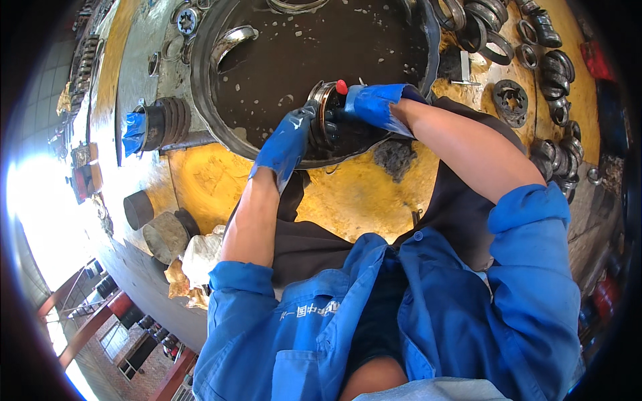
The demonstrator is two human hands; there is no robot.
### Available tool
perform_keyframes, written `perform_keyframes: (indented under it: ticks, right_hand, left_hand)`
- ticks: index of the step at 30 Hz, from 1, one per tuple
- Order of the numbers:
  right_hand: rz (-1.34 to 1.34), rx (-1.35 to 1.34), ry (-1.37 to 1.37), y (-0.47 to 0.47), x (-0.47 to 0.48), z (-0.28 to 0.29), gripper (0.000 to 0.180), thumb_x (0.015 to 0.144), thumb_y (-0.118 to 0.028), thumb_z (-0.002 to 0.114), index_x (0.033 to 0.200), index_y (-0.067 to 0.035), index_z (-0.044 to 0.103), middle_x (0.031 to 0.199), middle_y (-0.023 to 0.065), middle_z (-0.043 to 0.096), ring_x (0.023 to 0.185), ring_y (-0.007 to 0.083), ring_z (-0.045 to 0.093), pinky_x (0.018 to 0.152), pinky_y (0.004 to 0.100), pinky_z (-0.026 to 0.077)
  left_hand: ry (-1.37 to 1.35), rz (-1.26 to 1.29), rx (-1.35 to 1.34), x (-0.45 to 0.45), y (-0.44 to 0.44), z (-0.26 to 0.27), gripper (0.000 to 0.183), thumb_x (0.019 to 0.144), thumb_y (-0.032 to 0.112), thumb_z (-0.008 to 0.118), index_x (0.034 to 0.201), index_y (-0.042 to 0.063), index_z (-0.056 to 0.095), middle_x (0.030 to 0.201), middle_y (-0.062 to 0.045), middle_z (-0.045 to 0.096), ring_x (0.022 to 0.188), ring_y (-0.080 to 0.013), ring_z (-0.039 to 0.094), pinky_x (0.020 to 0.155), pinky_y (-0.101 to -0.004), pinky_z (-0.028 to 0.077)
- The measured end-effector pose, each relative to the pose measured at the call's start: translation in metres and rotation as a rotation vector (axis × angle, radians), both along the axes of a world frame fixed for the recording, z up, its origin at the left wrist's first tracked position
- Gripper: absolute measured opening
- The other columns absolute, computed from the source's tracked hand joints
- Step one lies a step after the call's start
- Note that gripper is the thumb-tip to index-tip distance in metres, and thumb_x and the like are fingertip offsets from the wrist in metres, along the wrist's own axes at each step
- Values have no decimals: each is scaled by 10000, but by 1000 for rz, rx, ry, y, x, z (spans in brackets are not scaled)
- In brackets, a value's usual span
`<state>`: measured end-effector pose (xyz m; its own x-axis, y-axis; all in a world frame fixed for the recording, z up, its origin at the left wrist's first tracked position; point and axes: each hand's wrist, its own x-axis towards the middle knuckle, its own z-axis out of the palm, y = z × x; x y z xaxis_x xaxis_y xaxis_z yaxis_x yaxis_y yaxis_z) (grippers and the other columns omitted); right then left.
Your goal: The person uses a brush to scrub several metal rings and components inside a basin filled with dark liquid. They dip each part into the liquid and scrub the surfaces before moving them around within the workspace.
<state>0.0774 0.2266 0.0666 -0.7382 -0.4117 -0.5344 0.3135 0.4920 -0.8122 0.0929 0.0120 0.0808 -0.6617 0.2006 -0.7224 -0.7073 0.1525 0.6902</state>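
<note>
A metal ring-shaped part [321, 113] with a coppery inner edge stands on its side over dark liquid [326, 55], near the front of a large dark basin [203, 92]. My left hand [290, 133], in a blue rubber glove, grips the ring's left side. My right hand [373, 105], also gloved, is at the ring's open right side. A red-ended tool [341, 86] pokes out from the right hand's fingers; the rest is hidden, so its kind is unclear. The right fingertips are dark and hard to make out against the ring's opening.
Another metal ring [234, 42] leans half-sunk in the basin. Several metal rings [484, 22] and a slotted disc [510, 103] lie to the right. At left stand a ribbed cylinder [168, 123] and a can [165, 235]. A dark, matted clump [396, 159] touches the basin's front.
</note>
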Motion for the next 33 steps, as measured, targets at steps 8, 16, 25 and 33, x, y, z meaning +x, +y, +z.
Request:
perform_keyframes:
  ticks: [8, 16, 25, 33]
  right_hand:
    - [344, 311, 205, -15, -8, -31, 386, 816, -260, 691, 1138, -52, 731, 1066, 218, 730, 977, 372, 706, 831, 421, 544]
    - [585, 677, 639, -22, -18, -11, 235, 927, -203, 602, 1132, -139, 697, 1124, 108, 732, 1084, 303, 708, 881, 463, 571]
    - [265, 549, 308, -11, -30, -42, 335, 894, -260, 626, 1161, -78, 716, 1167, 167, 720, 1056, 345, 706, 881, 452, 563]
    - [-3, 52, 245, 10, -22, -89, 304, 839, -233, 668, 1028, -11, 750, 935, 216, 743, 825, 331, 708, 773, 428, 525]
  left_hand:
    - [133, -267, -207, -37, 0, -2, 368, 1076, 304, 485, 1176, 15, 690, 1058, -25, 701, 938, -112, 596, 889, -280, 482]
    - [194, -50, -36, -24, -4, -20, 363, 1066, 277, 480, 1201, 13, 689, 1109, -58, 700, 986, -137, 578, 905, -316, 474]
    - [222, -141, -84, 12, 0, -19, 361, 1055, 245, 508, 1306, 21, 637, 1209, -65, 681, 1113, -144, 594, 1004, -301, 454]
    - [321, -153, -190, -13, 25, -27, 435, 1084, 374, 502, 1240, 2, 665, 1114, -41, 687, 998, -127, 564, 946, -302, 467]
